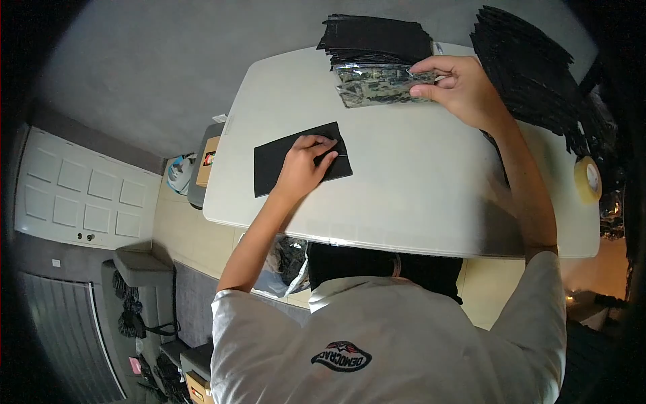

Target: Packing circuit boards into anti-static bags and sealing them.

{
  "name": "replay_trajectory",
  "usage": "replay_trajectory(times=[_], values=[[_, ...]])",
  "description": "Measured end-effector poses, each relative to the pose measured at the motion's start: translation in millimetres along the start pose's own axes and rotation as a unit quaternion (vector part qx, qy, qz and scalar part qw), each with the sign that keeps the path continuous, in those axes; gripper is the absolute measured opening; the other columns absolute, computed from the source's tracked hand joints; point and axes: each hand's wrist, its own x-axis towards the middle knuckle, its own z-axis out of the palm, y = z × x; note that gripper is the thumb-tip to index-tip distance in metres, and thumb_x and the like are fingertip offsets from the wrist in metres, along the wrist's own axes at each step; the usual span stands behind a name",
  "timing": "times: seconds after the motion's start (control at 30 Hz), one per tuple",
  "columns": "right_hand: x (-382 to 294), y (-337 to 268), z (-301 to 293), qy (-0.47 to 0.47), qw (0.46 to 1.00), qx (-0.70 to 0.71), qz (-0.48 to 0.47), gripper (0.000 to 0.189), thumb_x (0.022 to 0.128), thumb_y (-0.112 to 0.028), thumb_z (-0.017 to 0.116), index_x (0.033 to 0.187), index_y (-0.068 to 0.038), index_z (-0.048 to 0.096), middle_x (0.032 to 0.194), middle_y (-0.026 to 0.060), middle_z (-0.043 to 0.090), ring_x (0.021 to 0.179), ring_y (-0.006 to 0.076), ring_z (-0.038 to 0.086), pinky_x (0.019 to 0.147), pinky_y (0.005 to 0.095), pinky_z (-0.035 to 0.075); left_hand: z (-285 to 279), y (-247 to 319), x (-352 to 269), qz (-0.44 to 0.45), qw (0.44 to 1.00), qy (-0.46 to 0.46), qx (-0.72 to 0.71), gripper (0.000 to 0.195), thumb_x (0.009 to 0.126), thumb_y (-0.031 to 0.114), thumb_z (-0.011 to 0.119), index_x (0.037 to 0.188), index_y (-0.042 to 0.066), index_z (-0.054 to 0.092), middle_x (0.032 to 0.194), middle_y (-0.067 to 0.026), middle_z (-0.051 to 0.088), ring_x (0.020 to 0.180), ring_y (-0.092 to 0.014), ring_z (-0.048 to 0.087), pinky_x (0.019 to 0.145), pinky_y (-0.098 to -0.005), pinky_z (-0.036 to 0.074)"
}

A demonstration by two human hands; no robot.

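Observation:
On the white table (424,166) lies a flat black rectangular piece (270,164), slightly tilted in view. My left hand (309,159) rests over it, thumb and curled fingertips holding it near its right end, where a thin slit or layer edge shows. Farther away, my right hand (451,86) grips the right end of a clear plastic packet (376,86) between thumb and fingers. Camouflage-patterned material fills that packet. Directly behind it is a stack of flat black pieces (378,35) at the table's far edge.
A larger black stack (530,70) stands at the far right, beyond my right forearm. Near the right edge is a roll of tape (588,179). Below the near edge sits a plastic bag with dark contents (290,262). A cardboard box (208,160) stands left of the table.

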Motion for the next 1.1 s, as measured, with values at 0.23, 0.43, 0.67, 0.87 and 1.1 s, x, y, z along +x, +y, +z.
replay_trajectory(times=[0.23,0.43,0.67,0.87,1.1], values=[[1.2,8.4,6.5,-0.030,0.999,0.015,0.000,0.035,0.091,-0.010,0.084,0.121,0.003,0.074,0.107,0.0165,0.079,0.083,0.0141,0.076,0.065,0.0270,0.057,-3.2,-0.2,5.7,-0.075,0.995,-0.046,-0.041,0.014,0.086,0.010,0.084,0.099,0.005,0.084,0.101,-0.0121,0.078,0.094,-0.030,0.073,0.084,-0.0388,0.059],[-2.0,3.1,10.1,-0.041,0.999,-0.001,-0.003,0.033,0.091,-0.008,0.083,0.120,0.003,0.074,0.103,0.0155,0.078,0.084,0.0130,0.075,0.065,0.0268,0.056,-7.2,-5.0,12.7,-0.144,0.975,-0.011,-0.171,0.012,0.083,0.003,0.088,0.095,0.003,0.084,0.096,-0.0113,0.079,0.088,-0.019,0.073,0.083,-0.0300,0.056],[-1.5,8.8,17.2,-0.068,0.997,-0.001,0.023,0.030,0.089,-0.009,0.085,0.115,0.002,0.076,0.093,0.0120,0.075,0.080,0.0111,0.071,0.071,0.0268,0.059,-10.4,-4.8,13.9,-0.146,0.977,-0.053,-0.147,0.015,0.083,0.005,0.087,0.097,0.004,0.083,0.096,-0.0119,0.080,0.090,-0.023,0.075,0.085,-0.0320,0.057],[-1.7,11.3,25.4,-0.070,0.996,0.017,0.050,0.034,0.083,-0.013,0.090,0.112,-0.001,0.077,0.094,0.0150,0.079,0.079,0.0177,0.070,0.076,0.0350,0.058,-17.2,-1.1,18.1,-0.106,0.988,-0.036,-0.109,0.015,0.080,0.004,0.087,0.094,0.005,0.083,0.095,-0.0129,0.080,0.091,-0.027,0.076,0.085,-0.0342,0.058],[-3.8,18.1,40.1,-0.107,0.992,0.032,0.067,0.034,0.088,-0.010,0.087,0.117,0.003,0.075,0.090,0.0104,0.076,0.081,0.0130,0.070,0.078,0.0308,0.061,-14.3,-9.6,11.6,-0.210,0.951,-0.021,-0.228,0.012,0.085,0.004,0.088,0.095,0.002,0.082,0.092,-0.0059,0.080,0.085,-0.013,0.071,0.081,-0.0273,0.055]])
